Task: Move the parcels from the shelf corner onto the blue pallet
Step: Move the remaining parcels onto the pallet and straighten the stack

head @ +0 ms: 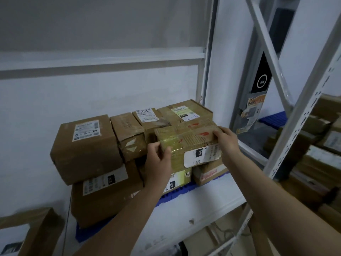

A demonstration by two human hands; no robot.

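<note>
My left hand (pixel 158 159) and right hand (pixel 226 139) clamped the taped parcel (pixel 188 145) atop the stack on the blue pallet (pixel 177 195); set unevenly, it might have toppled off.

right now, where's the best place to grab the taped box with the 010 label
By its two short ends, one hand from each side, as the left hand and right hand already do. The taped box is wider than one hand spans, and its tape looks slick, so curl fingers over the top edges. It sits on lower parcels with a box close behind, so draw it toward you.
</note>
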